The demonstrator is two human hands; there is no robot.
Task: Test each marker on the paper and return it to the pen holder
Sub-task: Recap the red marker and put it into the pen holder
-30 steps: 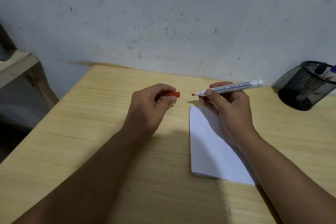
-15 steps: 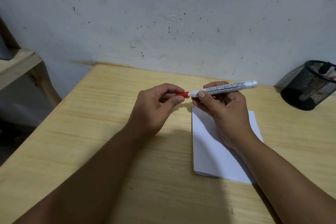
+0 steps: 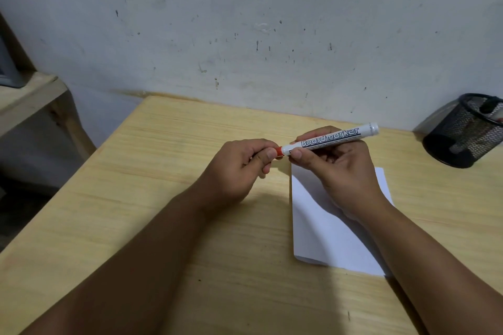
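Two bare forearms reach forward from the lower edge of the frame, converging so the hands nearly meet at the centre. The left hand (image 3: pixel 239 168) is curled, thumb and forefinger pinched together at its tip, knuckles turned up. The right hand (image 3: pixel 343 168) is closed in a fingertip grip, thumb forward, wrist angled inward, back of the hand facing the camera.

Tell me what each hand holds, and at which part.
Right hand holds the marker by its barrel; left hand pinches its red cap.
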